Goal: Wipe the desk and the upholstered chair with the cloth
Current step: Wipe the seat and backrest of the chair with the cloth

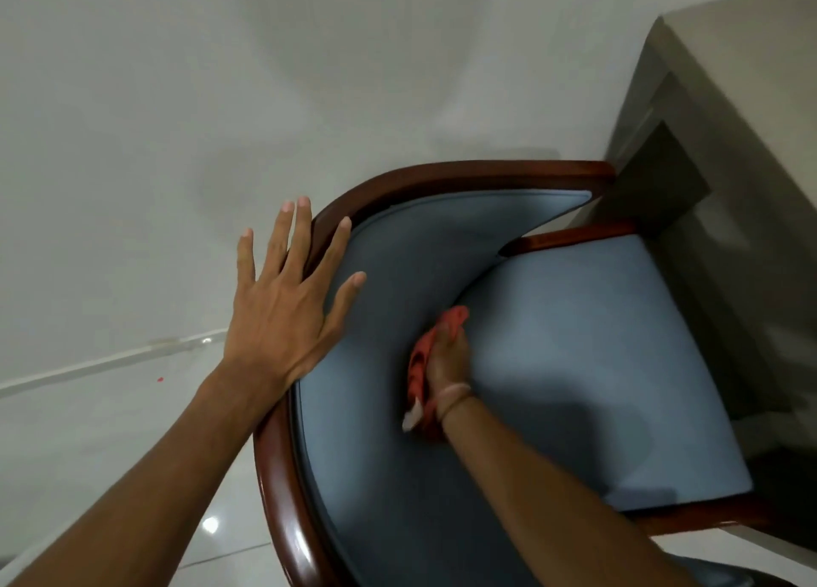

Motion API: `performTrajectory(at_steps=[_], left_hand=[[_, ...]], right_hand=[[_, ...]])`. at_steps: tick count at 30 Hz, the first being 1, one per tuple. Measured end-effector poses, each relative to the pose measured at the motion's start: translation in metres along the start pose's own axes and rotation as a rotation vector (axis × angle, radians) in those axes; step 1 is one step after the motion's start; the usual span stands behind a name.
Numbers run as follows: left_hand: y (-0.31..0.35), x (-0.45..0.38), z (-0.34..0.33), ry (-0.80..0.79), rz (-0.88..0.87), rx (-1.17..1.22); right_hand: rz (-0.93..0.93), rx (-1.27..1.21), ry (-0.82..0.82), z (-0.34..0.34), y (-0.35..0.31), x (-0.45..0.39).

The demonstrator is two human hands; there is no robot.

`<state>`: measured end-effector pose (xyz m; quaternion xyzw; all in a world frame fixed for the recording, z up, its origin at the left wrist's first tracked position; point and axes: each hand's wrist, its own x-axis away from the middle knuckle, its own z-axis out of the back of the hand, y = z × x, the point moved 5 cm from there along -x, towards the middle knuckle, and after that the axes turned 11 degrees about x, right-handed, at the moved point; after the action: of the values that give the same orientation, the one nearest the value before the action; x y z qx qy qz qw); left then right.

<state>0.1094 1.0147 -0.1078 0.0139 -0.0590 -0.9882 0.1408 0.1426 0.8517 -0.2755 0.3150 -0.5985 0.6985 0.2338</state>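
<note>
The upholstered chair (597, 365) has blue fabric and a curved dark wooden frame (283, 476), and I look down on it from above. My right hand (448, 361) is shut on a red cloth (420, 365), pressing it against the inside of the backrest where it meets the seat. A white tag of the cloth pokes out near my wrist. My left hand (287, 295) lies flat with fingers spread on the top rim of the backrest. The grey-beige desk (729, 113) stands at the right, with the chair's front pushed in beneath it.
A white wall (221, 78) fills the upper left. The glossy white tiled floor (132, 454) lies to the left of the chair, with a pale baseboard along the wall and a small red speck on it.
</note>
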Motion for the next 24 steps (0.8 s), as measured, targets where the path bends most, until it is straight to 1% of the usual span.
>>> performTrajectory(at_steps=[2,4,6,9,10,11,14,16,18,21,22,23,24], left_hand=[[0.0,-0.001,0.0,-0.004,0.007,0.013],[-0.001,-0.001,0.0,-0.004,0.016,0.03],[-0.001,0.0,0.0,-0.006,0.019,0.044],[-0.002,0.0,0.0,0.003,0.023,0.061],[-0.002,0.0,-0.001,0.002,0.021,0.068],[-0.001,0.001,-0.001,-0.001,0.018,0.075],[0.0,0.0,-0.001,-0.002,0.011,0.083],[0.0,-0.001,0.0,-0.007,0.013,0.074],[0.0,0.0,0.001,-0.012,0.018,0.066],[0.001,-0.001,0.002,-0.01,0.021,0.063],[0.001,-0.001,0.002,-0.01,0.021,0.06],[0.001,-0.001,0.003,-0.01,0.018,0.056],[0.001,0.0,0.003,-0.008,0.016,0.052]], right_hand=[[0.042,-0.17,0.056,-0.016,-0.046,-0.024],[0.109,-0.171,0.1,-0.03,-0.069,-0.038],[0.194,-0.04,0.058,-0.041,-0.06,-0.03],[0.46,0.235,-0.086,-0.036,-0.022,0.012],[0.515,0.345,-0.13,-0.033,-0.01,0.026],[0.536,0.435,-0.182,-0.032,0.001,0.037],[0.523,0.676,-0.291,-0.021,0.023,0.065],[0.514,0.774,-0.351,-0.012,0.032,0.085],[0.559,0.747,-0.389,0.0,0.038,0.1],[0.72,0.685,-0.442,0.015,0.038,0.112],[0.712,0.676,-0.474,0.019,0.04,0.111],[0.662,0.677,-0.485,0.023,0.042,0.107],[0.582,0.683,-0.445,0.027,0.04,0.1]])
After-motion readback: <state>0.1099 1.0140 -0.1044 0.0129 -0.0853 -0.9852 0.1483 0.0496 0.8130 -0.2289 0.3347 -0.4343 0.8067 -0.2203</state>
